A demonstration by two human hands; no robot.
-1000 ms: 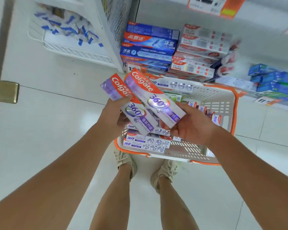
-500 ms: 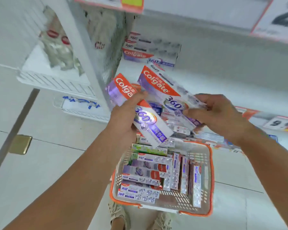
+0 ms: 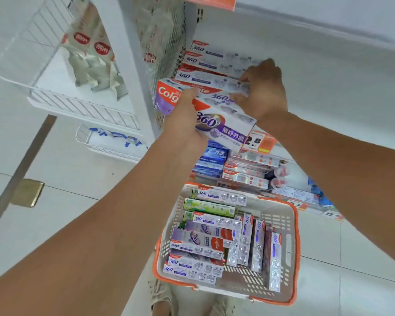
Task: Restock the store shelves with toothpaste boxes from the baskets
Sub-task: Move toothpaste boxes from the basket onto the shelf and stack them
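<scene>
My left hand [image 3: 184, 124] grips a purple and red Colgate 360 toothpaste box [image 3: 224, 126] just in front of the white shelf [image 3: 328, 94]. My right hand [image 3: 263, 91] holds a second Colgate 360 box [image 3: 211, 91] at its right end, laying it against the stack of 360 boxes [image 3: 205, 62] at the shelf's left end. On the floor below stands a white basket with an orange rim [image 3: 292, 258], holding several toothpaste boxes [image 3: 205, 238].
A white mesh divider [image 3: 167, 37] bounds the shelf on the left. Beyond it a wire shelf [image 3: 62, 96] holds packets. Lower shelves carry blue boxes [image 3: 211, 160] and red-white boxes [image 3: 246, 172]. An orange price tag [image 3: 259, 142] hangs on the shelf edge. My shoes [image 3: 161, 297] stand by the basket.
Both hands rose from above the basket to the shelf with the two boxes. My right hand has carried its box onto the shelf, against the stack.
</scene>
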